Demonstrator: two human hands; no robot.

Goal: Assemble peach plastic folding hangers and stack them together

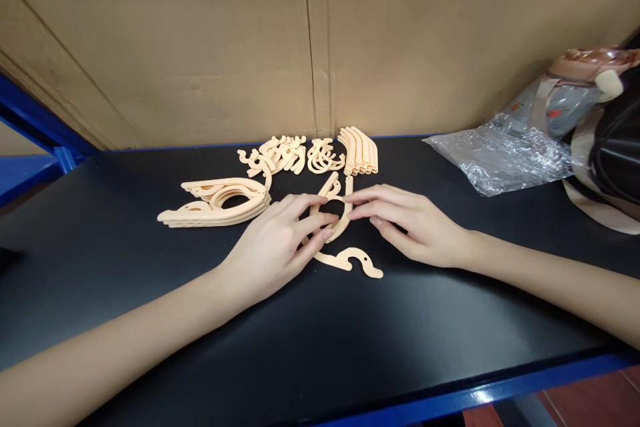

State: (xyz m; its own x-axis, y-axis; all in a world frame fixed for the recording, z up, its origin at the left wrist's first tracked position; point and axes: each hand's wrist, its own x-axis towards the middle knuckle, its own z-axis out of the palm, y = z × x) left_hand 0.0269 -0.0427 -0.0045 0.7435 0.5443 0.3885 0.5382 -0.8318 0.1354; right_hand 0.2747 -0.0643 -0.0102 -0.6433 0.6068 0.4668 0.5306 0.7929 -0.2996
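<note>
On the black table lies a beige plastic folding hanger (341,229), with its arms folded together and a curved hook (363,259) pointing toward me. My left hand (283,243) is closed over the left side of this hanger, its fingertips and thumb on the pieces and covering part of them. From the other side, my right hand (413,220) reaches in with fingers stretched out. Its fingertips touch the right arm of the hanger, while the thumb stays apart from it. Left of my left hand rests a stack of folded hangers (215,213).
Behind the hands lie a pile of loose hooks (283,155), several curved pieces (325,157) and a row of hanger arms (359,150). A clear plastic bag (500,153), a bottle (560,103) and a black bag (610,140) are at the right. Cardboard (200,47) walls the back.
</note>
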